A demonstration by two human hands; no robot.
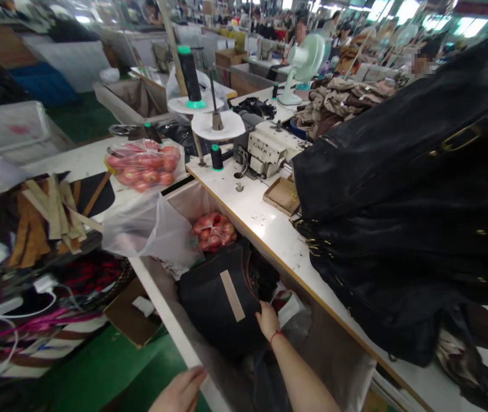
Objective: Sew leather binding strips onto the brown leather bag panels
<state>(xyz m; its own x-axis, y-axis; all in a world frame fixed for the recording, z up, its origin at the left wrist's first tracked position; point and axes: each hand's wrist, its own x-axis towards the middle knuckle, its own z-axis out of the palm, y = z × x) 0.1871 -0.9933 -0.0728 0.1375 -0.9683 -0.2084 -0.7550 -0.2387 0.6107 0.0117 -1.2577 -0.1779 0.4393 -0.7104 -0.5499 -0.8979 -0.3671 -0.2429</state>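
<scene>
My right hand (268, 320), with a red string round its wrist, reaches down into the white bin (164, 306) beside the sewing table. Its fingers close on the edge of a black fabric piece (215, 297) that bears a tan strip (232, 295). My left hand (180, 392) lies at the bottom edge of the picture, on the bin's near rim, fingers stretched out and holding nothing. A bag of red fruit (213, 230) and a clear plastic bag (149, 229) sit in the bin behind the fabric.
A large heap of black garments (407, 194) covers the sewing table (261, 220) on the right. Behind it stand a sewing machine (269, 149), thread cones (190, 74) and a small cardboard box (282, 194). Left: another bag of fruit (145, 163), tan strips (55, 212), cables. Other people work far back.
</scene>
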